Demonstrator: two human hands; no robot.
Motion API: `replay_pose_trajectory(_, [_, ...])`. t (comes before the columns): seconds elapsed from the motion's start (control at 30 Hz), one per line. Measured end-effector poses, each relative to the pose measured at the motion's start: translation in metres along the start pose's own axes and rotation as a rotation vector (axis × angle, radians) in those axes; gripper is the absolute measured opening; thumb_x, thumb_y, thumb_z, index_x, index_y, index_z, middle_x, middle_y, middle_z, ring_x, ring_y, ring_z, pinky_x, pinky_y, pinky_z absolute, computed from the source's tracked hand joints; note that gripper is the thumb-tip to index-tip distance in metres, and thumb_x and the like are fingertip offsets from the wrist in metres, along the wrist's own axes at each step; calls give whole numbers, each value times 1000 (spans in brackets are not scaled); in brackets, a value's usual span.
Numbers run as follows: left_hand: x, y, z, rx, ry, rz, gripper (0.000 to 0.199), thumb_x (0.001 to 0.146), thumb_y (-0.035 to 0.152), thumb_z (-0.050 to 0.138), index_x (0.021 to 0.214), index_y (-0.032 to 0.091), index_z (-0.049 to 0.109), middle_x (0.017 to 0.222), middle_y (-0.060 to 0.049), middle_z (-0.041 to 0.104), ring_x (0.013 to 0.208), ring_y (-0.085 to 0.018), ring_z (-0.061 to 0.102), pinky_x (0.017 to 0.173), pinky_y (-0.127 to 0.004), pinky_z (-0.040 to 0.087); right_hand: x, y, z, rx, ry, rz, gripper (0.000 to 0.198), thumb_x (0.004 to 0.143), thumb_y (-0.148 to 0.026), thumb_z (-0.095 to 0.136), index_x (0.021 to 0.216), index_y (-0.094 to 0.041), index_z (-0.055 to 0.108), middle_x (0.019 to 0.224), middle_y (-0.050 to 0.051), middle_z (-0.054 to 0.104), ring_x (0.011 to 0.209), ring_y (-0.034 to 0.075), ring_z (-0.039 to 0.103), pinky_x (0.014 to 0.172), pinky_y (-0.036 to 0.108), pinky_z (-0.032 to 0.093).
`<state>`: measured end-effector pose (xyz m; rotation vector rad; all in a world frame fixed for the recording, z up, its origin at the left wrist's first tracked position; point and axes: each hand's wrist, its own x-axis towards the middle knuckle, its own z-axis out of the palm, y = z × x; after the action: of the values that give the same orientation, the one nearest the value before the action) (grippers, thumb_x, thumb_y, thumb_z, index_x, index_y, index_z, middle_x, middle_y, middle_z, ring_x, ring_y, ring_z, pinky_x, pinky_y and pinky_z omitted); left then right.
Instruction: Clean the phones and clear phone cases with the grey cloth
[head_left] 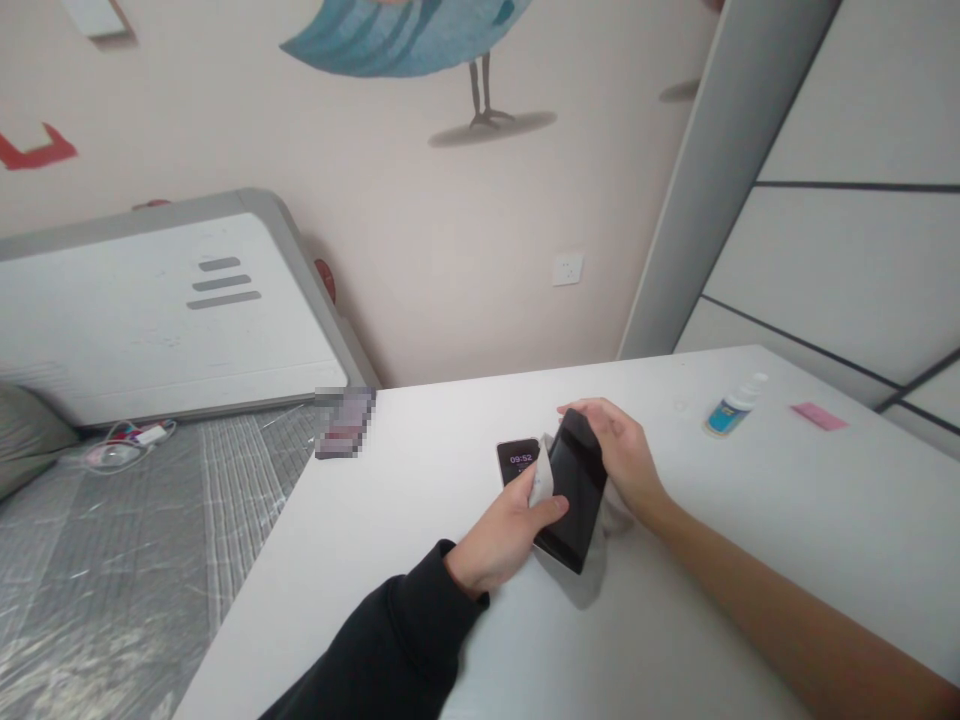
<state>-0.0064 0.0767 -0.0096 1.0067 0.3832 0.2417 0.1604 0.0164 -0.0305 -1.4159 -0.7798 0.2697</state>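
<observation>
A tablet [576,490] with a dark screen is tilted up above the white table. My left hand [510,530] is closed on its left edge, thumb lying across the screen. A white flap [543,475], cloth or paper, sticks up between that hand and the tablet. My right hand [626,450] curls its fingers round the tablet's upper right edge; the fingertips are partly hidden behind it. Greyish cloth [616,516] shows beneath the right wrist and behind the tablet. Just left of the tablet, a smartphone [517,456] lies on the table, its lit screen reading 09:52.
On the white table [360,520], a bottle with a blue label [731,408] and a pink slip [819,416] lie to the right. A blurred-out item [345,422] is at the far left corner. Beyond stand a wall, a cabinet and a plastic-covered bed [247,500].
</observation>
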Motion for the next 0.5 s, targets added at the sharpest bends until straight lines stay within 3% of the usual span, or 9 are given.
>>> replay_pose_trajectory(0.07, [0, 1, 0, -73, 17, 3, 66, 72, 27, 85, 132, 16, 61, 111, -11, 75, 102, -27, 70, 92, -35, 49, 5, 6, -1, 106, 33, 40, 54, 90, -72, 51, 96, -23, 70, 106, 10, 76, 104, 28, 68, 91, 40, 51])
replay_pose_trajectory(0.13, [0, 5, 0, -141, 32, 36, 63, 70, 27, 88, 127, 16, 63, 107, -10, 76, 94, -25, 72, 86, -33, 52, 10, 13, -3, 211, 41, 152, 61, 89, -78, 44, 101, -24, 68, 107, 11, 76, 101, 28, 71, 85, 41, 55])
replay_pose_trajectory(0.2, [0, 9, -1, -199, 44, 88, 58, 70, 26, 89, 122, 15, 65, 106, -10, 76, 94, -24, 72, 87, -32, 52, 14, 19, -3, 281, -45, 264, 63, 86, -80, 42, 99, -24, 68, 103, 12, 77, 94, 29, 73, 80, 42, 57])
replay_pose_trajectory(0.37, [0, 13, -3, -245, 82, 160, 56, 70, 25, 89, 120, 14, 66, 109, -9, 76, 101, -23, 72, 96, -33, 52, 7, 13, 1, 288, -294, 349, 37, 68, -51, 76, 91, -21, 73, 92, 9, 78, 81, 29, 72, 76, 42, 58])
replay_pose_trajectory(0.5, [0, 12, -3, -263, 75, 186, 55, 71, 26, 89, 119, 13, 66, 111, -10, 76, 105, -26, 72, 98, -35, 53, -4, 2, 5, 275, -421, 308, 26, 65, -41, 81, 78, -20, 73, 76, 4, 74, 68, 25, 68, 69, 40, 58])
